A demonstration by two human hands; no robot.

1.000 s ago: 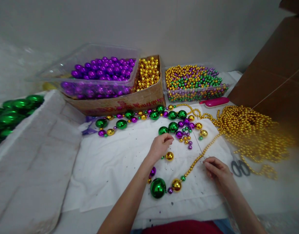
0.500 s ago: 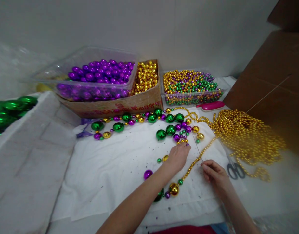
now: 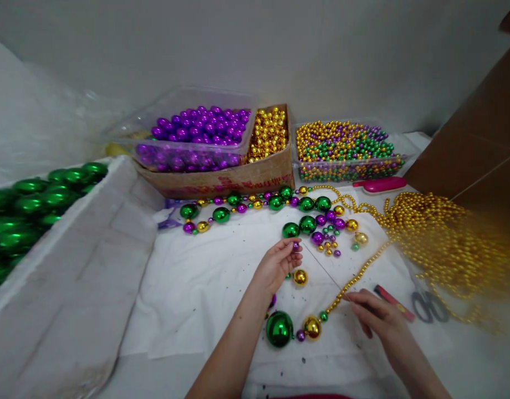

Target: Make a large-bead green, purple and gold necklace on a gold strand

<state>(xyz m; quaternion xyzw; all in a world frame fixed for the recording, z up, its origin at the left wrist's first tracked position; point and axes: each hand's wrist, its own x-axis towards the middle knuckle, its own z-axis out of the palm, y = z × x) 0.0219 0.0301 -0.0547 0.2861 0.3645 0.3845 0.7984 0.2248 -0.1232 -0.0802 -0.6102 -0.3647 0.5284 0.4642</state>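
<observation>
My left hand (image 3: 276, 264) is closed in a pinch on a small purple bead (image 3: 296, 245) above a white cloth (image 3: 205, 288). A thin string runs from that bead to my right hand (image 3: 373, 314), whose fingers pinch it where a strand of small gold beads (image 3: 357, 275) ends. That strand continues down to a small green bead, a gold ball (image 3: 312, 327), a tiny purple bead and a large green ball (image 3: 279, 328). A loose gold ball (image 3: 300, 277) lies just under my left hand. Loose green, purple and gold beads (image 3: 327, 233) sit beyond it.
A finished beaded strand (image 3: 255, 204) lies across the cloth's far edge. Behind are a clear tub of purple balls (image 3: 197, 133), a cardboard box of gold balls (image 3: 267, 133), and a tub of mixed small beads (image 3: 346, 147). Green balls (image 3: 26, 205) fill a box left. Gold chains (image 3: 446, 238), scissors (image 3: 429, 306), a pink tool (image 3: 380, 184) lie right.
My left hand reached right into the loose beads, then drew back left with a small purple bead pinched. The view shifted, and a red stick now shows by my right hand.
</observation>
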